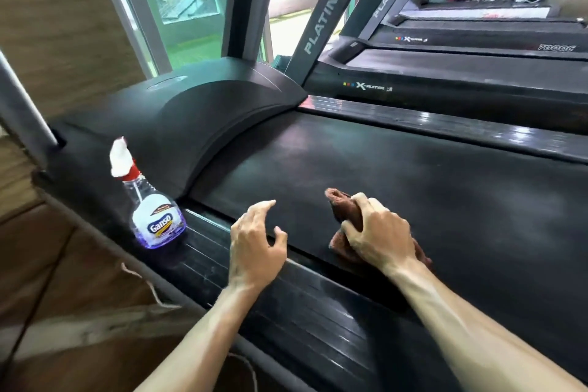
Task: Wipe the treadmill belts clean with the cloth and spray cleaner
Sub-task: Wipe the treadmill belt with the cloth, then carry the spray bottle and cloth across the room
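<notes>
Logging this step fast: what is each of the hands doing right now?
Left hand: open, fingers loosely curled, holding nothing.
Right hand: grips the bunched brown cloth on the black treadmill belt.

The spray bottle [156,200] is stood upright on the near side rail [318,305], left of the belt [413,188] and just before the motor cover [203,118]. The cloth [345,216] is laid on the belt under the right hand [378,232], with the left hand [254,242] placed between cloth and bottle, over the belt's near edge. A second treadmill [461,79] is set beyond the far side rail [445,124], with another behind it.
</notes>
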`<action>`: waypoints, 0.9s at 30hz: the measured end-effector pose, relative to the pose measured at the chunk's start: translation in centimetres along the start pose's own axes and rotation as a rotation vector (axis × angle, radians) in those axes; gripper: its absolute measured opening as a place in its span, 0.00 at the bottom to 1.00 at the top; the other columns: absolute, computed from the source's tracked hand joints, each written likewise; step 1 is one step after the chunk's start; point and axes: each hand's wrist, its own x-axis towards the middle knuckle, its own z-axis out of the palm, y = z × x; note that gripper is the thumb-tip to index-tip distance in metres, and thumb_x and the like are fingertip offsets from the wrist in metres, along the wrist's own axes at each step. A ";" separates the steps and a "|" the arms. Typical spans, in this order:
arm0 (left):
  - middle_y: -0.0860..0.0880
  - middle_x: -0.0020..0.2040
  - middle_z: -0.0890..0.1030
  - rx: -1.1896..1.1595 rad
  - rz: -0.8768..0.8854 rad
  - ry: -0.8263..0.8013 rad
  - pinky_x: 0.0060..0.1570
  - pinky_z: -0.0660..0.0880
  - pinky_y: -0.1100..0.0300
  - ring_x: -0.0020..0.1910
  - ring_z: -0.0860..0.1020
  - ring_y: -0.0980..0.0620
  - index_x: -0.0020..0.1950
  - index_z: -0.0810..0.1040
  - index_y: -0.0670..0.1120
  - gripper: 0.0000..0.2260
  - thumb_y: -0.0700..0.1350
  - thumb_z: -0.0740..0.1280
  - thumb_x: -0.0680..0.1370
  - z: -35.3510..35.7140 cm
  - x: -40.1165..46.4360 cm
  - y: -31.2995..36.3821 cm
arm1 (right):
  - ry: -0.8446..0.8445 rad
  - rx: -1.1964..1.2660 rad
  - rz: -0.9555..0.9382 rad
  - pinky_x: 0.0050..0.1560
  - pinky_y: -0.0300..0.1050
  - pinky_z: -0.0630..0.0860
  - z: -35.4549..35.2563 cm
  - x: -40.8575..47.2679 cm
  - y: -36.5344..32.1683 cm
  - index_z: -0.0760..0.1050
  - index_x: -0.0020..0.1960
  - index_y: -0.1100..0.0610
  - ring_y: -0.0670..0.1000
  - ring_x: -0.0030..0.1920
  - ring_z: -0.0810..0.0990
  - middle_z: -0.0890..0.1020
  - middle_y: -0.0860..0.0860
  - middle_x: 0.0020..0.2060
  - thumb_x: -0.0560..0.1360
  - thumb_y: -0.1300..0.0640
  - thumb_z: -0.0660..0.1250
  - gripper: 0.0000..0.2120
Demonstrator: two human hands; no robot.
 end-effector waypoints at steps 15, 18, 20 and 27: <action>0.37 0.62 0.71 0.089 -0.441 0.750 0.63 0.66 0.47 0.60 0.69 0.39 0.60 0.69 0.38 0.30 0.50 0.77 0.65 -13.4 7.9 -11.0 | 0.069 0.043 -0.460 0.48 0.54 0.76 -0.8 5.6 -16.9 0.70 0.68 0.49 0.59 0.51 0.83 0.80 0.50 0.55 0.79 0.42 0.63 0.20; 0.41 0.65 0.74 -0.137 -0.478 0.598 0.66 0.70 0.51 0.64 0.73 0.42 0.68 0.67 0.40 0.34 0.49 0.80 0.69 -13.4 9.7 -12.5 | 0.085 0.057 -0.429 0.49 0.54 0.76 -0.4 5.5 -16.6 0.70 0.67 0.49 0.59 0.51 0.83 0.80 0.49 0.55 0.78 0.42 0.64 0.20; 0.45 0.61 0.78 -0.266 -0.555 0.521 0.61 0.74 0.55 0.60 0.79 0.44 0.69 0.68 0.41 0.32 0.51 0.79 0.72 -13.3 11.0 -13.0 | 0.081 0.069 -0.412 0.50 0.55 0.77 -0.1 5.4 -16.2 0.70 0.66 0.48 0.58 0.51 0.83 0.80 0.49 0.55 0.78 0.42 0.64 0.20; 0.42 0.53 0.83 -0.275 -0.463 0.366 0.57 0.77 0.52 0.51 0.82 0.41 0.59 0.82 0.47 0.16 0.55 0.73 0.77 -13.1 11.6 -13.1 | 0.105 0.036 -0.411 0.46 0.52 0.73 -0.5 5.4 -16.0 0.70 0.66 0.48 0.58 0.51 0.82 0.80 0.49 0.55 0.78 0.42 0.64 0.20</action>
